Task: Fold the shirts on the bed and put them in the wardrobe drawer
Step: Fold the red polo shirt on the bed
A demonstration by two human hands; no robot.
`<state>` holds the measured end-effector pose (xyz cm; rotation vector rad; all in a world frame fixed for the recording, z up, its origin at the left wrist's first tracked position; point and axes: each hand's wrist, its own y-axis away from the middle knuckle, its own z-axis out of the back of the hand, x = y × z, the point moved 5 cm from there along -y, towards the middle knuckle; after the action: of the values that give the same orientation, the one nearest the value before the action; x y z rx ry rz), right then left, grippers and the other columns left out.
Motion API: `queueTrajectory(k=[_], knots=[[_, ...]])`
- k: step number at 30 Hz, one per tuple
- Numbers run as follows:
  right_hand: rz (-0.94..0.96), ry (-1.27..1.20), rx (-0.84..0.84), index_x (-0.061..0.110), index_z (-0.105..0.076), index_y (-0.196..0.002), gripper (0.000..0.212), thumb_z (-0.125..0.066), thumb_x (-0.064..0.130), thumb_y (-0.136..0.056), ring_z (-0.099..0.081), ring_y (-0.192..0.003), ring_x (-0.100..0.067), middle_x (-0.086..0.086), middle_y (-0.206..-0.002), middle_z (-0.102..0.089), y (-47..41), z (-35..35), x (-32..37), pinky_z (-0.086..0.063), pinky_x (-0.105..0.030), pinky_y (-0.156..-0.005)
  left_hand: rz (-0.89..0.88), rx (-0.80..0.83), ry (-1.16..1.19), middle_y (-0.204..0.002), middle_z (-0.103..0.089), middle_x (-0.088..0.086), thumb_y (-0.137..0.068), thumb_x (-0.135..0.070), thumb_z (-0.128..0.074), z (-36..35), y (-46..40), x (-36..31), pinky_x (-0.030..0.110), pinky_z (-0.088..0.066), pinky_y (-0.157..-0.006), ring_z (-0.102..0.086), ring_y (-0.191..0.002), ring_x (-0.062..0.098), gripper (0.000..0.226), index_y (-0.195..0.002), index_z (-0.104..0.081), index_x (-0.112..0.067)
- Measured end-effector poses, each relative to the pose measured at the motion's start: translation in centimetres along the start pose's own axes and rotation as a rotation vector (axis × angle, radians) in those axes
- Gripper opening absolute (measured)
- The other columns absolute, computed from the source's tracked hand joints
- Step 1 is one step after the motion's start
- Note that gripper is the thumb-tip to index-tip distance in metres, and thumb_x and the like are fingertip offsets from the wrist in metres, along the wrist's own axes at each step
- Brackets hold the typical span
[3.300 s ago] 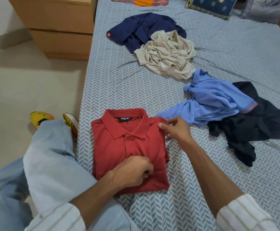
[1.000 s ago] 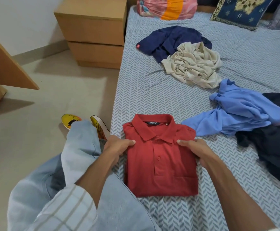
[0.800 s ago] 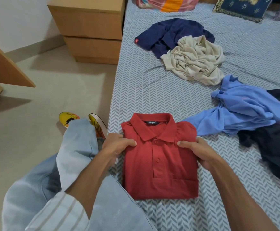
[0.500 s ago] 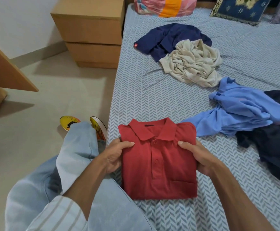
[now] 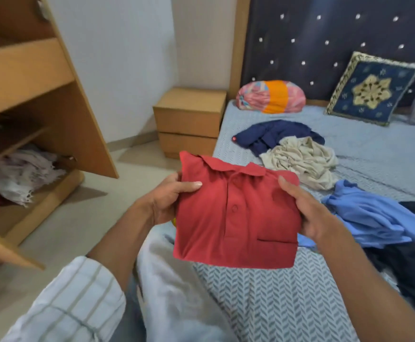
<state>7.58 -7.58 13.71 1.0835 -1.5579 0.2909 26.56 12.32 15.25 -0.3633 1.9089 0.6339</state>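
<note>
A folded red polo shirt point(image 5: 238, 215) is held up in the air over the bed's near edge. My left hand point(image 5: 169, 198) grips its left side, thumb on top. My right hand point(image 5: 305, 208) grips its right side the same way. Unfolded shirts lie on the bed point(image 5: 275, 292): a navy one point(image 5: 275, 134), a beige one point(image 5: 302, 161), a light blue one point(image 5: 369, 215) and a black one point(image 5: 411, 257). At the left stands the wooden wardrobe point(image 5: 28, 77), with an open drawer point(image 5: 28, 215) holding crumpled white cloth point(image 5: 23, 174).
A wooden bedside cabinet point(image 5: 189, 119) stands against the wall by the bed's head. A pink and orange bundle point(image 5: 270, 97) and a blue patterned cushion point(image 5: 372, 90) rest at the headboard. My bent knee in pale trousers point(image 5: 177, 292) lies below the shirt.
Both hands lifted the folded red shirt off the bed. The view swung up and left, bringing the wardrobe and its open drawer into sight.
</note>
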Motion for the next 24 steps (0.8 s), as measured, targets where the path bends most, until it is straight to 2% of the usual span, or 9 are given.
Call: queueTrajectory(k=[4,6,11,14,18,21,24], knots=[[0.104,0.055,0.227,0.009,-0.069,-0.112,0.033,-0.069,0.015,-0.079,-0.075,-0.079,-0.017,-0.01,-0.097,-0.077,1.4,-6.5,2.7,-0.062,-0.033,-0.07,-0.073,-0.133,-0.02,-0.097,-0.076,0.01,-0.093,0.004,-0.058,2.4,4.0,-3.2,0.036,-0.062,-0.08,-0.073,-0.082,0.021,0.023,-0.108,-0.065,-0.011],[0.126,0.088,0.321,0.005,-0.067,-0.118,0.04,-0.069,0.006,-0.078,-0.075,-0.087,-0.022,-0.013,-0.105,-0.075,1.5,-9.1,3.3,-0.061,-0.035,-0.074,-0.091,-0.193,-0.026,-0.1,-0.075,0.011,-0.095,0.002,-0.056,4.1,5.4,-4.3,0.036,-0.061,-0.081,-0.073,-0.086,0.022,0.023,-0.111,-0.065,-0.012],[0.091,0.115,0.503,0.009,-0.065,-0.117,0.043,-0.071,-0.005,-0.078,-0.074,-0.092,-0.025,-0.014,-0.11,-0.074,1.8,-14.9,3.0,-0.061,-0.038,-0.076,-0.163,-0.319,-0.005,-0.116,-0.071,0.016,-0.098,-0.001,-0.055,8.4,9.1,-6.3,0.037,-0.061,-0.084,-0.071,-0.095,0.025,0.029,-0.124,-0.061,-0.009],[0.055,0.117,0.492,0.009,-0.066,-0.115,0.037,-0.067,-0.005,-0.08,-0.074,-0.09,-0.025,-0.014,-0.107,-0.075,0.8,-17.7,2.4,-0.062,-0.042,-0.078,-0.184,-0.34,0.032,-0.125,-0.068,0.018,-0.096,-0.003,-0.059,10.8,10.6,-7.1,0.04,-0.059,-0.089,-0.069,-0.102,0.028,0.035,-0.129,-0.06,-0.01],[-0.01,0.139,0.435,0.007,-0.06,-0.129,0.055,-0.07,0.002,-0.075,-0.074,-0.091,-0.027,-0.015,-0.11,-0.074,-2.0,-20.3,0.8,-0.061,-0.044,-0.081,-0.214,-0.247,0.083,-0.124,-0.07,0.013,-0.082,-0.002,-0.071,13.6,11.1,-7.2,0.041,-0.059,-0.089,-0.069,-0.108,0.029,0.054,-0.133,-0.059,-0.017],[-0.056,0.155,0.402,0.009,-0.06,-0.126,0.046,-0.067,-0.001,-0.081,-0.075,-0.09,-0.026,-0.014,-0.107,-0.075,-4.8,-22.0,-0.5,-0.062,-0.043,-0.079,-0.212,-0.257,0.101,-0.12,-0.071,0.013,-0.077,0.0,-0.069,16.5,10.0,-6.4,0.037,-0.06,-0.084,-0.071,-0.104,0.027,0.056,-0.13,-0.06,-0.015],[-0.118,0.201,0.39,0.011,-0.06,-0.123,0.036,-0.06,-0.003,-0.091,-0.075,-0.09,-0.025,-0.013,-0.106,-0.076,-8.7,-24.3,-2.3,-0.062,-0.043,-0.077,-0.142,-0.379,0.088,-0.125,-0.069,0.014,-0.086,0.004,-0.068,21.1,7.4,-5.2,0.039,-0.06,-0.086,-0.07,-0.105,0.026,0.053,-0.134,-0.056,-0.015]])
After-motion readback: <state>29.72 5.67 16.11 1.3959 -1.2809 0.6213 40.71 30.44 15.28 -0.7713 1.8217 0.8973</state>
